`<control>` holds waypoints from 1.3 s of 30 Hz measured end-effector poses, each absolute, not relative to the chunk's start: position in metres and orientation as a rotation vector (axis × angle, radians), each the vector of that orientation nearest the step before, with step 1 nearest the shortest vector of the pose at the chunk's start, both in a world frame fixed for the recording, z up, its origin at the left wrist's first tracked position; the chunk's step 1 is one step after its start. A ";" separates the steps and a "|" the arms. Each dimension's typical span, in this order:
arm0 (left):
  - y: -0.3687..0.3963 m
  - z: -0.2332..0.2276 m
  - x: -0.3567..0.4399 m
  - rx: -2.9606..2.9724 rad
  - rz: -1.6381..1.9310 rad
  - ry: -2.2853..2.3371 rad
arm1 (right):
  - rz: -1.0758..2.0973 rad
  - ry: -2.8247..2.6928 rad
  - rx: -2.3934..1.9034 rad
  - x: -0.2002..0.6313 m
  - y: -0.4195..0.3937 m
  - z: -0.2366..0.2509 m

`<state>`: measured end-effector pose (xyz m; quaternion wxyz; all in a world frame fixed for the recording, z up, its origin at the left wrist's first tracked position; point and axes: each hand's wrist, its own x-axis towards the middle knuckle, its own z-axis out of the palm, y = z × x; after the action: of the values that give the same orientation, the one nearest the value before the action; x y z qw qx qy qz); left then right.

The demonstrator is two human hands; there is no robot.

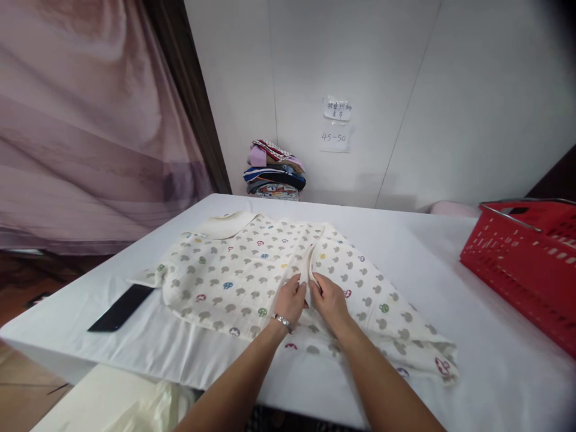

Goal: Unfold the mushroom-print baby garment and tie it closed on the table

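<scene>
A cream garment (243, 264) printed with grey and coloured mushrooms lies spread over the white table. Its collar end is at the far left, and one part slants out to the near right. Along a front edge near the middle, my left hand (290, 300), with a bracelet on the wrist, is closed on the fabric. Close beside it, my right hand (329, 299) pinches a raised edge of the same garment. A dark gap shows between the hands, and some fingertips are hidden in the cloth.
A black flat phone-like object (121, 308) lies left of the garment. At the right stands a red plastic basket (522, 264) with a metal handle. Folded clothes (275, 174) are stacked behind the white table (418, 252). A pink curtain (90, 120) hangs at the left.
</scene>
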<state>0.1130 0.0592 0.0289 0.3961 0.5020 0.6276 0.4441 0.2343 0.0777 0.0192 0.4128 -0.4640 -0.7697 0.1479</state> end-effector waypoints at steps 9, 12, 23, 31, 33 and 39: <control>0.055 0.040 0.111 1.399 1.034 1.672 | 0.333 -2.010 -1.101 0.231 0.074 0.014; 0.055 0.042 0.112 1.428 1.052 1.694 | 0.328 -2.013 -1.071 0.230 0.074 0.013; 0.057 0.045 0.113 1.456 1.066 1.712 | 0.360 -1.962 -0.888 0.228 0.075 0.010; 0.060 0.032 0.111 1.389 1.048 1.712 | 0.585 -1.884 -0.652 0.225 0.075 0.009; 0.061 0.030 0.111 1.347 1.072 1.687 | 0.606 -1.880 -0.599 0.225 0.075 0.010; 0.063 0.028 0.108 1.146 1.090 1.526 | 0.602 -1.810 -0.677 0.225 0.074 0.008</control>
<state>0.1081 0.0635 0.0276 0.4545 0.4646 0.6186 0.4416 0.2253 0.0736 0.0081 0.5302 -0.2834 -0.7583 0.2520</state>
